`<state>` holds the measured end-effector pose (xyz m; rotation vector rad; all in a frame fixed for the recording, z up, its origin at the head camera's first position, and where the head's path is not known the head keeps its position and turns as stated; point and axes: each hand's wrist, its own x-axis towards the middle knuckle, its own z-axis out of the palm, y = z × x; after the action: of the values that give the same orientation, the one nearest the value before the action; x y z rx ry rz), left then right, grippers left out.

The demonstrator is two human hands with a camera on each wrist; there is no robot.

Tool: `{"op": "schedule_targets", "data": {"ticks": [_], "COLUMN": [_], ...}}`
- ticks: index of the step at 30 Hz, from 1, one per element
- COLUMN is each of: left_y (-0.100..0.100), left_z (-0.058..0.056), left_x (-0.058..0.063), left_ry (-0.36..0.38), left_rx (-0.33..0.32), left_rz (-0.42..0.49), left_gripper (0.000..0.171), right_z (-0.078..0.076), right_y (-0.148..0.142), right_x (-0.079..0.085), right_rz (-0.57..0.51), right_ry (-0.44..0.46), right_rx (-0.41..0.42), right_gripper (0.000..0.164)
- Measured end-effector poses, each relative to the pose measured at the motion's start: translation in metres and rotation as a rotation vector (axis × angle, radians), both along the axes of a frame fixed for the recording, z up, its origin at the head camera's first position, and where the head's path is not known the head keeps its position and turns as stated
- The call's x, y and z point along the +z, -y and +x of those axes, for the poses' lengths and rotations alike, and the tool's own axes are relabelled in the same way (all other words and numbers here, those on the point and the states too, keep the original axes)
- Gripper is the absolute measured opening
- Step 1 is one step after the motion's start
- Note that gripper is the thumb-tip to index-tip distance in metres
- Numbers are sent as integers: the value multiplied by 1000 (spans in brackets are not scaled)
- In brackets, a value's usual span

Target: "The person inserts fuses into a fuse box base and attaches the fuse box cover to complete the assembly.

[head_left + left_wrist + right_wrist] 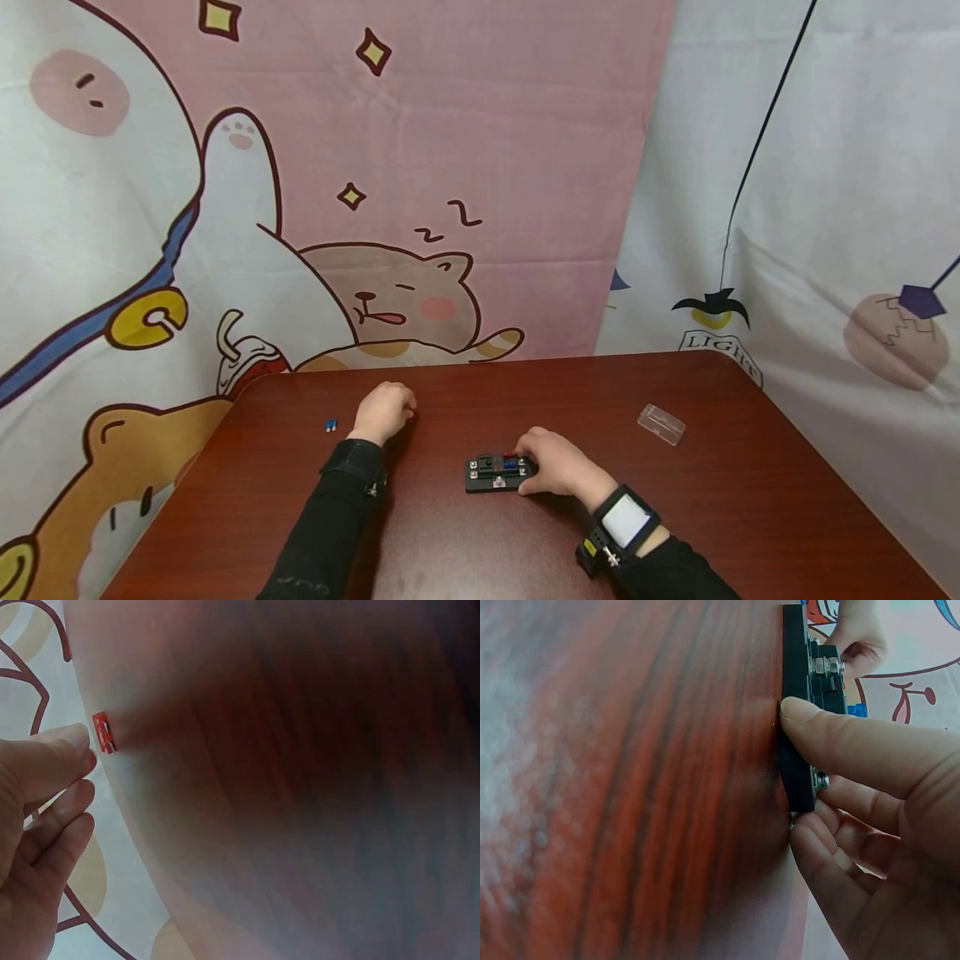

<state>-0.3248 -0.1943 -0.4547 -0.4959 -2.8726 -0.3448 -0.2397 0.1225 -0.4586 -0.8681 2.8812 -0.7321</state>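
My left hand [385, 412] is low over the far side of the table, its thumb and fingers loosely bent. In the left wrist view a small red blade fuse [104, 733] with metal prongs sits right at the thumb tip; the hand hides it in the head view. My right hand [557, 462] grips the right end of a black fuse block [480, 485], thumb along the near side and fingers behind. The block rests on the table. Metal terminal bolts [826, 666] stick up from it, and a blue fuse [857, 710] shows in it.
Two small blue fuses [331, 426] lie on the brown table [450, 550], left of my left hand. A clear plastic cover [662, 424] lies toward the right. Behind the table's far edge hangs a printed cartoon cloth [540, 208].
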Motion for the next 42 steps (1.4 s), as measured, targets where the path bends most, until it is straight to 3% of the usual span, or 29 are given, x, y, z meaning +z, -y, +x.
{"op": "schedule_targets", "data": {"ticks": [7,15,23,42], "left_y": [-3,-4,-4,-8], "left_z": [0,0,-2,-3], "left_x": [-3,-3,-3,-2], "left_ry": [-29,22,26,54], "left_rx": [-17,19,42,75], "left_rz": [-25,-12,-23,-129], "left_gripper": [11,12,12,17], "right_z": [1,2,1,1], "right_y": [0,1,1,1], "right_x": [1,1,1,0], "right_rz": [-5,-12,-10,-10], "right_ry": [10,35,27,25], "right_rx": [-7,-15,-10,-20], "right_gripper": [40,38,39,41]}}
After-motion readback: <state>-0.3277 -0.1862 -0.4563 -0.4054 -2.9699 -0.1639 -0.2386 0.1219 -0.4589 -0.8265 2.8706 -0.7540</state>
